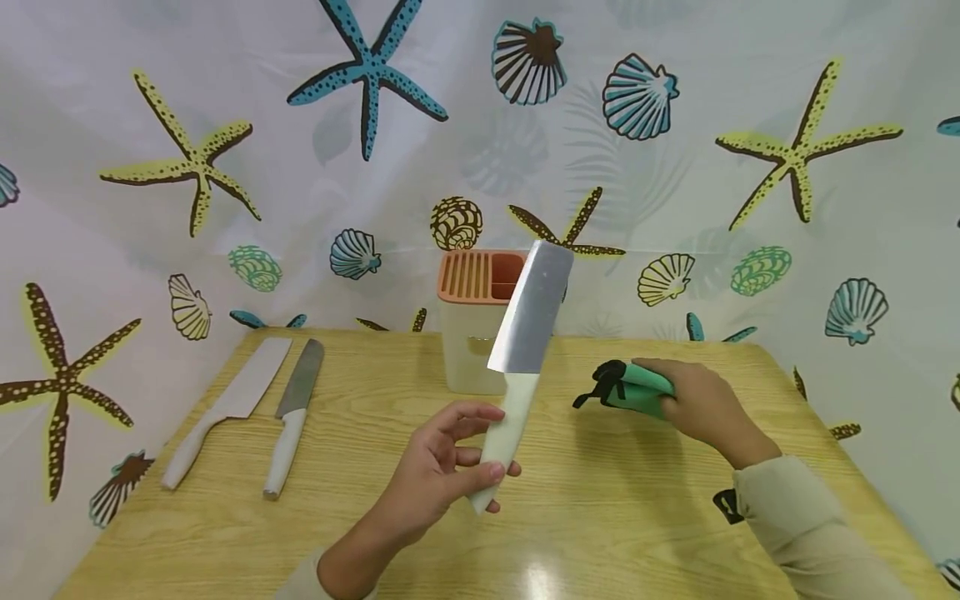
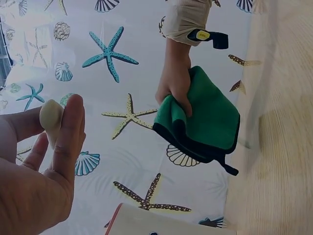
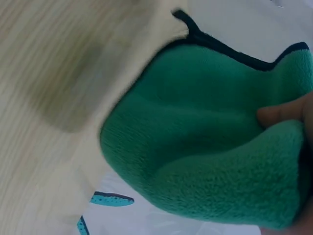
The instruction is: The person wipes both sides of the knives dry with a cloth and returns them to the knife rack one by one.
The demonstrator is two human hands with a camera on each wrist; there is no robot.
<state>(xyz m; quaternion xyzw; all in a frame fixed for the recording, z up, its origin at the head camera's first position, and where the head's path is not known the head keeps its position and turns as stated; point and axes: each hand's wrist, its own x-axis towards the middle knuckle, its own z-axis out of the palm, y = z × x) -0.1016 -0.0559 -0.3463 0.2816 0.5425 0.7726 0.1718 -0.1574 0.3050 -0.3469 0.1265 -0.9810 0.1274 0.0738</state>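
Observation:
In the head view my left hand (image 1: 438,471) grips a kitchen knife (image 1: 531,308) by its pale handle, blade pointing up and tilted a little right. The left wrist view shows only the butt of that handle (image 2: 51,115) between thumb and fingers. My right hand (image 1: 705,408) holds a green cloth (image 1: 641,390) with black edging and a hanging loop, raised above the table to the right of the knife. Close up in the right wrist view, the fluffy cloth (image 3: 195,132) is folded over at the hand. The cloth and the knife are apart.
On the table's left lie a cleaver (image 1: 251,379) and a second knife (image 1: 300,392), both with light handles. Behind the raised blade stands a white knife block (image 1: 468,350) with an orange slotted top. A curtain (image 1: 465,125) printed with starfish and shells hangs behind the wooden table (image 1: 600,517).

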